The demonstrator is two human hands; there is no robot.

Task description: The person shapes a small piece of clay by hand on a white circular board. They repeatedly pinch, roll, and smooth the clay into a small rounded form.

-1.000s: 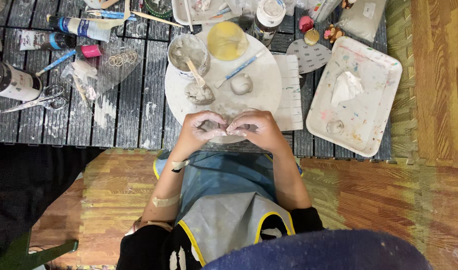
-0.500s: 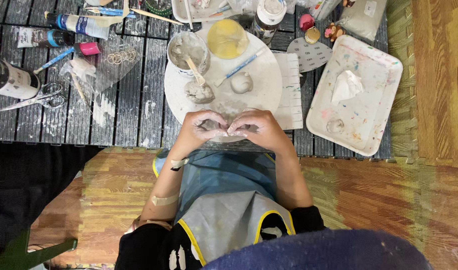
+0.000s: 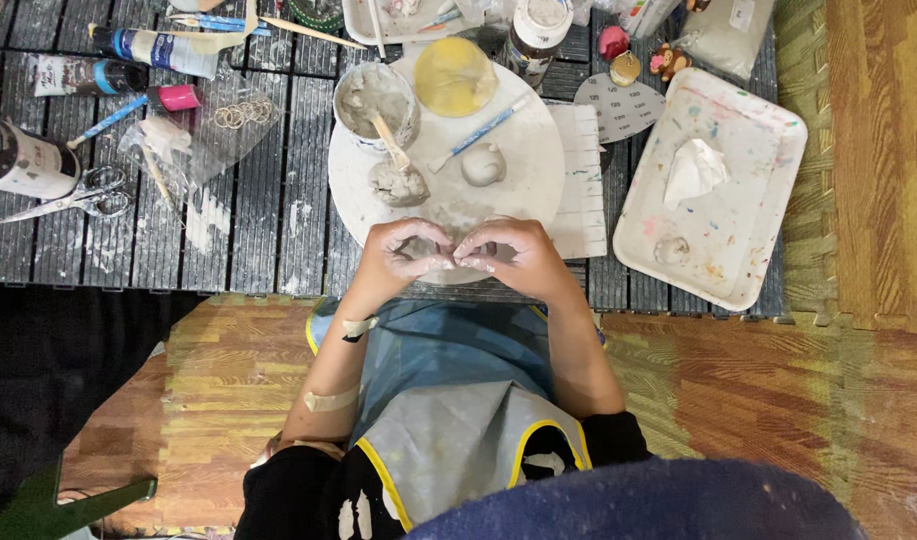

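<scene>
Left to right on the dark slatted counter (image 3: 278, 200): black-and-white paint bottle (image 3: 18, 160) lying on its side at the far left, scissors (image 3: 68, 197) just below it, a pink-capped tube (image 3: 173, 97) and a clear plastic bag (image 3: 203, 130) with rings inside.

Centre: round white board (image 3: 538, 170), smeared grey. On it, a cup of grey slip (image 3: 376, 102) with a stick leaning out, a grey clay lump (image 3: 398, 185) right below, a yellow bowl (image 3: 455, 76), a blue-handled tool (image 3: 483, 130) and a smaller clay ball (image 3: 483, 165).

Left hand (image 3: 398, 255) and right hand (image 3: 518, 255) meet at the near edge of the board, fingertips touching. Both grips are clenched around a small clay piece (image 3: 448, 268), pinched between the thumbs and fingers; it's mostly hidden, so I can't tell its shape. Bandage strip on the left wrist, another on the left forearm.

Right: paint-spattered white tray (image 3: 748, 130) holding a crumpled tissue (image 3: 696, 172), well apart from the hands. Sandpaper disc (image 3: 623, 108) between board and tray.
</scene>
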